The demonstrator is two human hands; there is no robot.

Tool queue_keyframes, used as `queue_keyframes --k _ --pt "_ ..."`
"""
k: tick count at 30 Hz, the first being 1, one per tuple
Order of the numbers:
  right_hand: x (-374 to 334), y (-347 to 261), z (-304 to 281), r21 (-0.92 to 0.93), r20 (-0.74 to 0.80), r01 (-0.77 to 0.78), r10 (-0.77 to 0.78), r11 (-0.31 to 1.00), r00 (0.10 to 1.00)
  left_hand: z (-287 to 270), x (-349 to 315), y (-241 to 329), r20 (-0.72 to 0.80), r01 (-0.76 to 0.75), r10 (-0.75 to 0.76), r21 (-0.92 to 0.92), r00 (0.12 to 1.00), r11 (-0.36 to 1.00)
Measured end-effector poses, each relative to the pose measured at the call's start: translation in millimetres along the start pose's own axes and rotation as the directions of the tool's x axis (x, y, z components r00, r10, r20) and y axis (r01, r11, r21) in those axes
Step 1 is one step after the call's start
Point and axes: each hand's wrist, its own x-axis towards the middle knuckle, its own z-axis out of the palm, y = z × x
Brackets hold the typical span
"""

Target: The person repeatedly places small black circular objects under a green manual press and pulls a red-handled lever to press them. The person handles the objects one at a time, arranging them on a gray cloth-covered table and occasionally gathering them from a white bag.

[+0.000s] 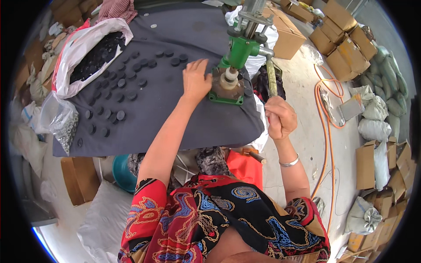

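Observation:
A green hand press (239, 51) stands on the dark cloth of the table, its round ram lowered close over a small pale part on the base (226, 99). My right hand (280, 117) is closed around the lower end of the press lever (271, 79), which hangs to the right of the press. Just left of the base rests my left hand (196, 81), palm down, fingers stretched forward and thumb apart; nothing shows in it. Round black caps (132, 95) lie scattered on the cloth left of that hand, the nearest (183, 58) close to its fingertips.
A white sack (66, 79) of black pieces stands open at the table's left, beside a clear bag (66, 131) of small metal parts. Cardboard boxes (348, 57) and filled sacks (388, 79) line the right side. An orange hose (326, 122) runs across the floor.

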Motion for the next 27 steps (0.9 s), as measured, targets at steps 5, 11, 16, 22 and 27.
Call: queue_keyframes --k 5,11,16,22,27 --pt "24.7 -6.3 -11.1 -0.011 0.132 -0.079 0.080 0.997 0.988 13.0 -14.2 -50.0 0.030 0.019 -0.036 0.443 0.999 0.896" --pt "102.3 -5.4 -28.6 0.274 0.062 -0.473 0.475 0.837 0.878 -12.4 -34.1 -32.0 0.135 -0.004 -0.030 0.247 0.990 0.969" --pt "174.7 32.0 -32.2 0.428 0.025 -0.520 0.566 0.739 0.824 -16.8 -39.7 -28.3 0.089 0.163 -0.175 0.125 0.981 0.979" --pt "191.7 46.9 -31.0 0.434 -0.039 -0.510 0.581 0.743 0.813 -20.8 -27.8 -18.8 0.126 0.238 -0.227 -0.079 0.966 0.968" --pt "190.3 46.6 -32.3 0.391 -0.048 -0.482 0.540 0.784 0.840 -9.2 -15.5 24.9 0.127 0.199 -0.170 -0.273 0.977 0.941"
